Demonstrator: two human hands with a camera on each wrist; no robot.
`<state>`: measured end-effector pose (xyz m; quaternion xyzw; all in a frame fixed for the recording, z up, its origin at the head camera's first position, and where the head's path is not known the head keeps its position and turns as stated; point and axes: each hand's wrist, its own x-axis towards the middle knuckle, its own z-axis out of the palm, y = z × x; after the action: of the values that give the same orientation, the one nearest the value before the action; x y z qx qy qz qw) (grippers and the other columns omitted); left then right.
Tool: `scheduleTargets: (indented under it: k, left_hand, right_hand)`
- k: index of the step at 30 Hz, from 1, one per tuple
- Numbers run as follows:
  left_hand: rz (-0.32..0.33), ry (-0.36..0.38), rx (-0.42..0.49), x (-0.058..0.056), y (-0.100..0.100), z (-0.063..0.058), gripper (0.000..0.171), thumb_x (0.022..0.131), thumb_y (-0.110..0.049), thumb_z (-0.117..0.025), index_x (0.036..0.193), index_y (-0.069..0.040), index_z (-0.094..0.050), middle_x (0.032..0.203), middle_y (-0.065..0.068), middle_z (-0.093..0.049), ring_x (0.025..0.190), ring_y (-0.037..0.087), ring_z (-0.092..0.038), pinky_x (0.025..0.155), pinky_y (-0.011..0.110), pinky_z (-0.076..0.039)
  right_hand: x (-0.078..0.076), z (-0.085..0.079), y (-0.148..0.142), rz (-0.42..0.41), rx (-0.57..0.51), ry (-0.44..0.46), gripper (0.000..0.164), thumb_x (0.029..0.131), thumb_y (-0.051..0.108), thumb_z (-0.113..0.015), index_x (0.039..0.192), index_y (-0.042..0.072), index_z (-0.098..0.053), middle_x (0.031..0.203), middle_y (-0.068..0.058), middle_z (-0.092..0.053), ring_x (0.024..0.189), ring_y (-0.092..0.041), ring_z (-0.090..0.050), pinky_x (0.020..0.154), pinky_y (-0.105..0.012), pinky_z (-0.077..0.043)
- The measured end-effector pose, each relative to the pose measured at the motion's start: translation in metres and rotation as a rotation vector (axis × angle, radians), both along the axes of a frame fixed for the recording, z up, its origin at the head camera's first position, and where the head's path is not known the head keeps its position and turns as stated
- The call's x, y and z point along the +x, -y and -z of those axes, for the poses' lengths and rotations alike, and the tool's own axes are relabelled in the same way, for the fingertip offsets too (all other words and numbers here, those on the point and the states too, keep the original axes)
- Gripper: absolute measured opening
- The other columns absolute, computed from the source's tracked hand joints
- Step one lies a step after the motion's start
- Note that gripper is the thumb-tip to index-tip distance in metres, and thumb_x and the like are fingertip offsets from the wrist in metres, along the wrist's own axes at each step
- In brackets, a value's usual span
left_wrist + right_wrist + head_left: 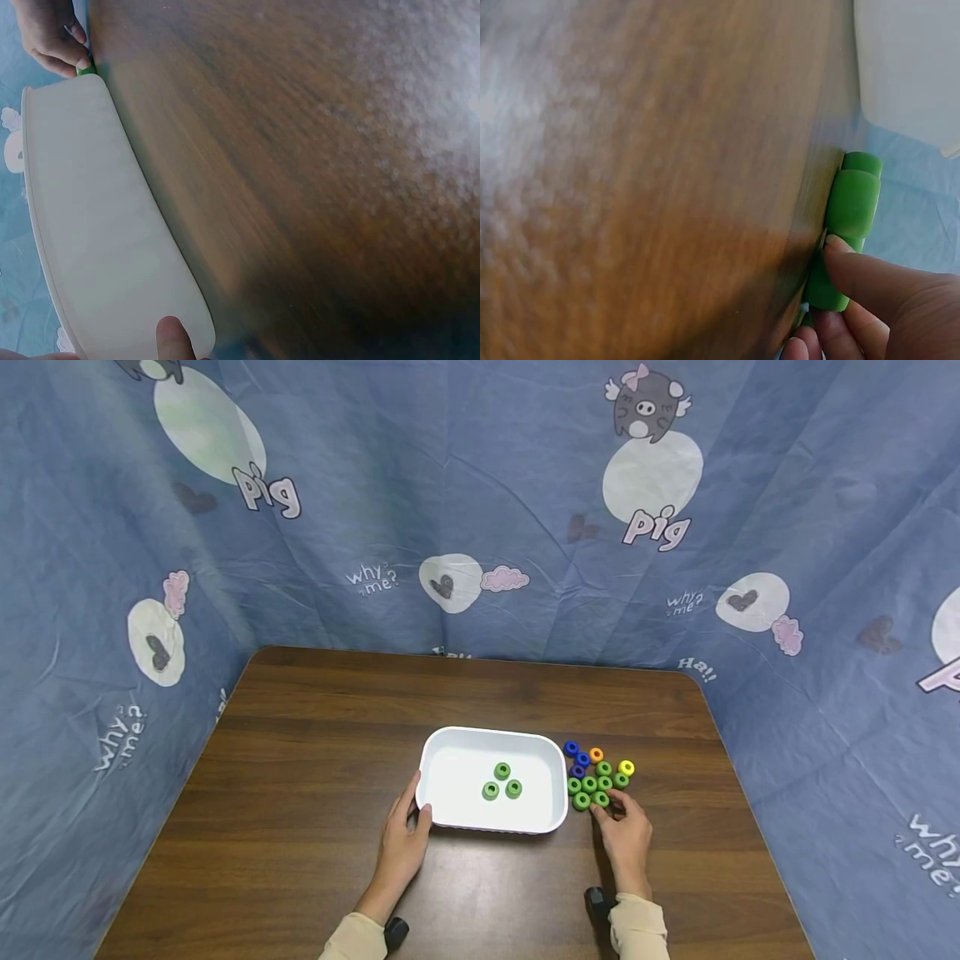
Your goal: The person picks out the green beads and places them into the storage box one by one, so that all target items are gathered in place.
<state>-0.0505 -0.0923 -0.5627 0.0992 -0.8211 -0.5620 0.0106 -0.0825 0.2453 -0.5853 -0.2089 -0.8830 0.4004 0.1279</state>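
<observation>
On the left, your left hand (405, 841) lies against the left end and near corner of the white, smooth tray with round corners (456, 764). Your thumb and fingers look straight there, not curled around it. The tray sits on the brown wooden desk (300, 793). If you push too hard on that corner, the tray could slide right and bump into the small rings.

Inside the tray, three small, round green rings (513, 789) sit close together. They could roll or slide if the tray tips.

Just past the tray's right end are small, round blue rings (582, 760). Next to them are more loose green rings (581, 802), with a small, round orange ring (596, 755) behind. They are all packed close, so one knock could push lots of them about.

At the near side of the bunch, the pinched green ring (599, 802) is between the thumb and fingers of your right hand (627, 837). It is smooth and little, so a weak pinch could let it pop out. Its neighbour is just beside it and could get dragged along. A wide sweep could also hit the small, round yellow ring (626, 767), over on the right.
</observation>
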Motion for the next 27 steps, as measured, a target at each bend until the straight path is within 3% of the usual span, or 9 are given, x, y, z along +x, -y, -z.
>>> scheduleTargets:
  k: [4,11,18,27]
  left_hand:
    - [-0.002,0.008,0.002,0.0007,0.0002,-0.0008,0.060,0.102,-0.012,-0.052,0.158,-0.021,-0.034,0.160,0.016,-0.038,0.148,0.037,-0.038,0.122,0.053,-0.033]
    - [0.000,0.011,-0.001,0.0006,0.0003,-0.0012,0.059,0.102,-0.012,-0.052,0.158,-0.021,-0.033,0.162,0.014,-0.037,0.149,0.036,-0.037,0.123,0.051,-0.032]
    - [-0.006,0.025,-0.007,0.0011,0.0001,-0.0019,0.060,0.102,-0.014,-0.053,0.158,-0.022,-0.034,0.161,0.014,-0.038,0.148,0.036,-0.039,0.122,0.052,-0.033]
    - [0.001,0.026,0.014,0.0011,0.0002,-0.0029,0.059,0.102,-0.015,-0.053,0.158,-0.021,-0.034,0.161,0.013,-0.038,0.149,0.034,-0.038,0.123,0.049,-0.033]
  right_hand:
    - [-0.0002,-0.0006,-0.0002,-0.008,0.005,0.000,0.034,0.080,0.008,-0.081,0.113,0.001,-0.072,0.112,-0.020,-0.072,0.100,-0.035,-0.068,0.087,-0.042,-0.056]
    - [-0.0004,-0.0006,0.0004,-0.003,0.024,-0.011,0.034,0.079,0.008,-0.082,0.112,0.002,-0.073,0.110,-0.019,-0.073,0.099,-0.034,-0.069,0.085,-0.038,-0.056]
    - [0.0006,0.0000,0.0008,-0.001,0.014,-0.013,0.034,0.080,0.007,-0.081,0.113,0.000,-0.072,0.113,-0.022,-0.072,0.100,-0.036,-0.068,0.088,-0.048,-0.058]
    - [0.0022,-0.0028,-0.0011,0.013,0.009,-0.013,0.033,0.083,0.009,-0.080,0.113,0.002,-0.072,0.114,-0.022,-0.071,0.102,-0.036,-0.068,0.088,-0.050,-0.058]
